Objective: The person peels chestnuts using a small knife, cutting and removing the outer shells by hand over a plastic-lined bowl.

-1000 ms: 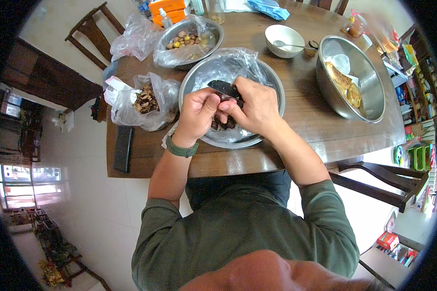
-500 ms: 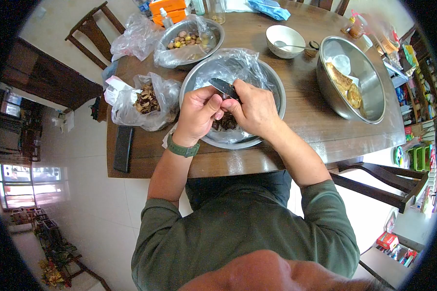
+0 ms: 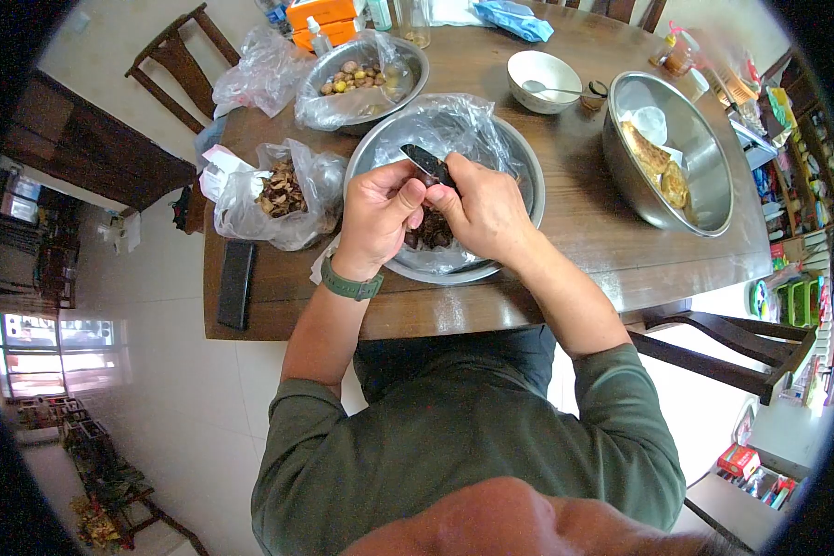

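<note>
My right hand (image 3: 491, 208) grips a small dark-bladed knife (image 3: 426, 164), its blade pointing up and to the left. Facing it, my left hand (image 3: 375, 211) is closed, thumb and fingers pinched close to the blade. Whatever sits between those fingertips is hidden. Both hands are over a wide metal basin (image 3: 534, 190) lined with a clear plastic bag (image 3: 468, 120). Dark brown bits (image 3: 431, 233) lie in the basin beneath my hands.
Left of the basin, a plastic bag (image 3: 320, 190) holds dry brown shells (image 3: 283, 192), near a black phone (image 3: 237, 284). Behind stands a bowl (image 3: 417, 69) of round nuts (image 3: 352, 78). To the right are a white bowl (image 3: 544, 69) with a spoon and a large steel bowl (image 3: 621, 185).
The knife blade has tilted slightly, and its flat now shows darker. Both hands stay almost in the same place over the basin.
</note>
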Tool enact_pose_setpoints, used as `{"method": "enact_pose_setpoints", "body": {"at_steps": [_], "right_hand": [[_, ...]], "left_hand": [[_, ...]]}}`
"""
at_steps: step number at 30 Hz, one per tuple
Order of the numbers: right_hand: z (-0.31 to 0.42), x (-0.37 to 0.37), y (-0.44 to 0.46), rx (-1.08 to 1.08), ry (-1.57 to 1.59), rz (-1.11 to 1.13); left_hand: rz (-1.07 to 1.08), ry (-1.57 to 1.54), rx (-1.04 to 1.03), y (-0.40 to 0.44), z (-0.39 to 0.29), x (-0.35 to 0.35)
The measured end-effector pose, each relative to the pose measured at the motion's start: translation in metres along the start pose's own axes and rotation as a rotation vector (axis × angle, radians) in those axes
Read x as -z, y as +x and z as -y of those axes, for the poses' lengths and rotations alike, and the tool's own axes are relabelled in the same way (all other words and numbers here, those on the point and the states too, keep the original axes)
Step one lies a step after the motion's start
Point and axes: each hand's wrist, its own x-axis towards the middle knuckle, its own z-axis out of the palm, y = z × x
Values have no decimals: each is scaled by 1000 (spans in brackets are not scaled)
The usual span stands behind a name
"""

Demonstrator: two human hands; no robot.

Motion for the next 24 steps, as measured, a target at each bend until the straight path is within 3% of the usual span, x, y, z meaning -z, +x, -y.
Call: {"method": "enact_pose_setpoints", "body": {"at_steps": [10, 13, 24], "right_hand": [[-5, 3, -1, 33, 161, 34], [-6, 2, -1, 15, 174, 11], [0, 6, -1, 6, 116, 38]], "left_hand": [[147, -7, 2, -1, 0, 3], [124, 19, 79, -2, -6, 4], [56, 120, -37, 0, 2, 6]]}}
